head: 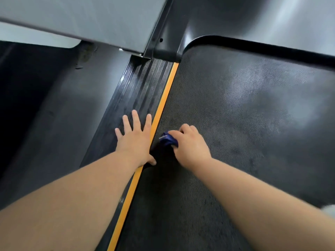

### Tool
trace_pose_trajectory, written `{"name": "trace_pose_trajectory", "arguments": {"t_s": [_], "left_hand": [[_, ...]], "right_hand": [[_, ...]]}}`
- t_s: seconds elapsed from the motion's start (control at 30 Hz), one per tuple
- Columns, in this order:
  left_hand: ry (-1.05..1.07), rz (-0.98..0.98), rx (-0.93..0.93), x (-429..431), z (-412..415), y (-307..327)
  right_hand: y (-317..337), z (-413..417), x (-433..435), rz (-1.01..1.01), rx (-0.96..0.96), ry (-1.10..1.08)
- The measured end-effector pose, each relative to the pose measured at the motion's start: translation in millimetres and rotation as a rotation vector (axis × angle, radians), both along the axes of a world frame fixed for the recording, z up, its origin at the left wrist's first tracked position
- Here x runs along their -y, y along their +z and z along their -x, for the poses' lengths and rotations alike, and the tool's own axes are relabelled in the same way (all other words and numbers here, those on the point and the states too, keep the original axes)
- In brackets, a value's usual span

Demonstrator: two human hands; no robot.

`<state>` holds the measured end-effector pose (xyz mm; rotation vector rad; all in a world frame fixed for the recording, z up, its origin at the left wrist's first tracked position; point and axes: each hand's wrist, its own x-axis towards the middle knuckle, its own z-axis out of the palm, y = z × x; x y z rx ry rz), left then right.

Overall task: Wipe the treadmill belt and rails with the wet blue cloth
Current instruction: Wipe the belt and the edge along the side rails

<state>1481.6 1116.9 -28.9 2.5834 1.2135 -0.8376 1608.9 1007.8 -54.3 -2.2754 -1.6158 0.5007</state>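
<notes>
on the treadmill's left side, a left hand (pixel 135 137) lay flat with fingers spread on the ribbed rail (pixel 137 91), likely for support, while the right hand (pixel 188 142) gripped the bunched blue cloth (pixel 168 139) against the belt (pixel 235 115), beside the orange strip (pixel 163 102).

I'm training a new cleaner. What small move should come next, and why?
Probably slide the right hand and its blue cloth forward along the belt beside the orange strip: the cloth is bunched at that edge, and the left hand lies flat on the ribbed rail.
</notes>
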Motion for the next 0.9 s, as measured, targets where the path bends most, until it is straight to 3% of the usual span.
{"name": "trace_pose_trajectory", "arguments": {"t_s": [0.07, 0.17, 0.23, 0.3, 0.43, 0.53, 0.6, 0.73, 0.8, 0.9], "left_hand": [[-0.007, 0.007, -0.018, 0.2, -1.5, 0.0], [-0.002, 0.017, -0.037, 0.5, -4.1, -1.2], [0.008, 0.017, -0.042, 0.4, -5.3, -2.4], [0.006, 0.011, -0.04, 0.3, -6.0, -3.8], [0.005, 0.022, 0.0, -0.2, -2.5, -3.1], [0.012, 0.023, 0.008, 0.5, -2.7, -3.1], [0.023, 0.027, 0.003, 0.4, -4.1, -3.3], [0.019, 0.013, 0.001, 1.1, -4.2, -5.3], [0.005, 0.007, 0.01, 0.2, -3.5, -6.3], [0.0, -0.006, 0.038, 0.6, -1.4, -6.4]], "right_hand": [[-0.3, -31.9, -4.8, 0.008, 0.113, 0.012], [-0.7, -89.6, -6.4, 0.033, 0.206, -0.356], [-2.0, -93.7, -5.4, 0.065, 0.194, -0.488], [-2.8, -64.2, -2.3, 0.052, 0.109, -0.416], [-8.1, 20.1, 23.3, -0.023, -0.024, -0.044], [-9.1, 9.9, 25.9, -0.06, 0.096, 0.186], [-6.7, -18.9, 10.4, -0.046, 0.216, 0.122], [-4.1, -56.8, -16.7, 0.024, 0.242, -0.309], [-4.3, -32.7, -9.8, -0.009, 0.159, -0.303], [-7.7, 23.1, 15.6, -0.045, 0.028, -0.116]]}}
